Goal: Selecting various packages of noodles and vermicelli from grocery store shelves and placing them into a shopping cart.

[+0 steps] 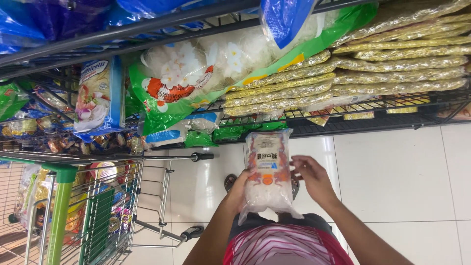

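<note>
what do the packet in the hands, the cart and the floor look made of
Packet: clear glossy plastic film, crinkled, white noodles showing through. Cart: metal wire, shiny, with a green, probably plastic, handle. Floor: glossy white tile, likely ceramic, with grout lines and reflections.
</note>
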